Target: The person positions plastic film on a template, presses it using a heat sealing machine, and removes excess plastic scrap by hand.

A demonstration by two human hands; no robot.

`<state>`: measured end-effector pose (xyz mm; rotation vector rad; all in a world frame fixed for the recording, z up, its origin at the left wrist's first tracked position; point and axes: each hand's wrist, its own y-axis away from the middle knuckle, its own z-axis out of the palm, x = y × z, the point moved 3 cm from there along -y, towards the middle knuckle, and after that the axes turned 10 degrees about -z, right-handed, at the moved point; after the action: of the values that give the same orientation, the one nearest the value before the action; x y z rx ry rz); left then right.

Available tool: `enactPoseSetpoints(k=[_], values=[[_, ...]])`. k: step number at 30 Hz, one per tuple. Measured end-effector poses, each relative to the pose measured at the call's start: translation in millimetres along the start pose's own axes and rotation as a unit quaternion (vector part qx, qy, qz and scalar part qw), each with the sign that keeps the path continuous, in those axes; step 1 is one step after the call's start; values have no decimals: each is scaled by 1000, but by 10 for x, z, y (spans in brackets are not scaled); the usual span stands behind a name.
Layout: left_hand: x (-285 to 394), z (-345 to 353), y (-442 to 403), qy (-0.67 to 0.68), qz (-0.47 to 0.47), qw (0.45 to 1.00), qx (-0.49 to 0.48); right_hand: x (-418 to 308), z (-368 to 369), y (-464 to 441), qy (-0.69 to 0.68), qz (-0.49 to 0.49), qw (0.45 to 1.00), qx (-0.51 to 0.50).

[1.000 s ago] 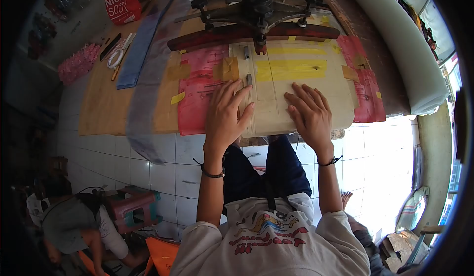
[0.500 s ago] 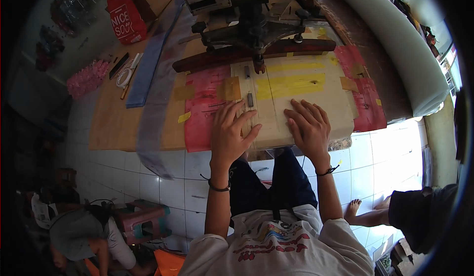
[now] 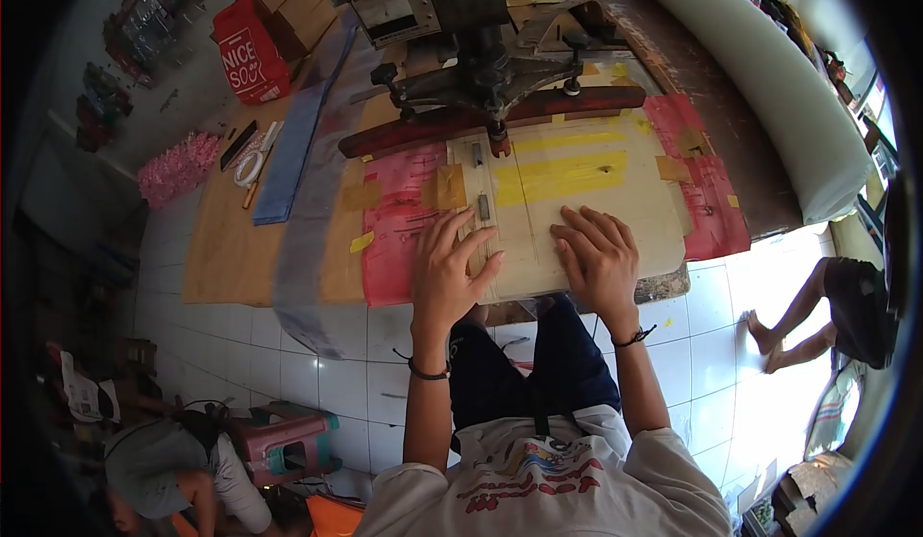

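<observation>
A cream board (image 3: 538, 234) with strips of yellow tape (image 3: 567, 176) lies under a dark press frame (image 3: 495, 80). My left hand (image 3: 450, 263) rests on its left side, fingers spread and holding nothing. Just beyond those fingertips is a small grey metal piece (image 3: 484, 207), with a second one farther up. Palm down on the right part of the board lies my right hand (image 3: 601, 258), its fingers apart. Red sheets (image 3: 394, 268) flank the board on both sides. A long dark red bar (image 3: 413, 133) crosses above the board's far end.
To the left are a blue folded strip (image 3: 288, 167), a white tape roll (image 3: 248, 167) and a red bag (image 3: 250, 56). A large pale roll (image 3: 769, 85) lies at right. One person (image 3: 183, 470) bends near a stool (image 3: 288, 446); another person's legs (image 3: 803, 321) show at right.
Both hands stay on the board in almost the same pose. The view has shifted slightly. The person at right has moved farther from me.
</observation>
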<state>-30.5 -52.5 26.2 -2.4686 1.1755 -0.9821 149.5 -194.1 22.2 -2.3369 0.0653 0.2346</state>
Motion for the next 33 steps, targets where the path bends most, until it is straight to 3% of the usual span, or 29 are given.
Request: enactPoseSetpoints(k=[33], values=[[21, -6, 13, 6, -5, 1000, -3, 3, -20, 12, -12, -1, 1000, 12]])
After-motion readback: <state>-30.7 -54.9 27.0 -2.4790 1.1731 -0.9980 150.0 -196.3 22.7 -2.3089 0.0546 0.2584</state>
